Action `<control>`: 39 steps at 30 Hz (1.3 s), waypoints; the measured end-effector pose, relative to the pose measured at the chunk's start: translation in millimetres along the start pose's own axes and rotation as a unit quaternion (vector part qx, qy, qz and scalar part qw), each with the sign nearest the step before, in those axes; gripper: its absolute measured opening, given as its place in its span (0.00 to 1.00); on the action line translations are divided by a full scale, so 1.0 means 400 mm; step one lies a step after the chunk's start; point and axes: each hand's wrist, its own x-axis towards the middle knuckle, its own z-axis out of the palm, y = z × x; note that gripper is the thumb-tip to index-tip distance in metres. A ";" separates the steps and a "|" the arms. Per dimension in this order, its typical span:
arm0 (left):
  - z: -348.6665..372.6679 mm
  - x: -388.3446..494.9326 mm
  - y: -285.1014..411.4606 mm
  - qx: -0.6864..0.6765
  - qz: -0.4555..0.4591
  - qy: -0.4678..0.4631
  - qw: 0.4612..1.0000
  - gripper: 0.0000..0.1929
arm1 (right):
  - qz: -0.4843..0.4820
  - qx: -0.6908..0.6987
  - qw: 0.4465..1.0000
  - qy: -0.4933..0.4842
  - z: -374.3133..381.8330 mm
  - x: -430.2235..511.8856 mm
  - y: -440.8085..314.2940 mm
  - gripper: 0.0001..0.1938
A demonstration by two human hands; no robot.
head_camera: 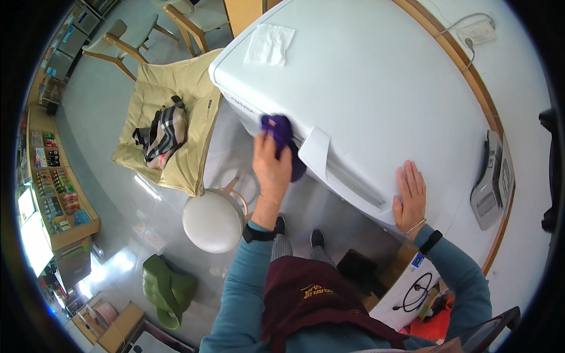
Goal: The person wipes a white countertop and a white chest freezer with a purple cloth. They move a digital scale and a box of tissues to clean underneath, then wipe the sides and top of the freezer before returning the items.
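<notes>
My left hand (271,161) grips a bunched purple cloth (279,132) against the front edge of a white chest freezer (379,88). The cloth is blurred and partly hangs over that edge, left of the moulded lid handle (314,150). On the right, my right hand (410,194) lies flat on the lid near its front rim, palm down and holding nothing. A crumpled white paper towel (270,44) rests on the lid's far left part.
A khaki padded chair (194,106) holds a plaid bag (165,137). Close to my left forearm stands a round stool (213,220). A green moulded seat (165,287) is on the floor. Grey scales (487,185) stand by the wall, below a power socket (476,35).
</notes>
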 end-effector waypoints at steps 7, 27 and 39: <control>-0.026 -0.027 -0.003 0.004 0.023 -0.043 0.999 0.31 | -0.009 -0.023 1.000 0.000 0.004 -0.001 0.000 0.34; -0.170 0.405 -0.207 -0.224 -0.313 0.018 0.923 0.19 | -0.015 0.008 0.999 0.039 0.004 0.000 0.003 0.32; -0.046 0.102 -0.095 -0.308 -0.298 -0.186 0.884 0.17 | 0.020 0.045 0.998 0.048 0.001 -0.005 -0.007 0.32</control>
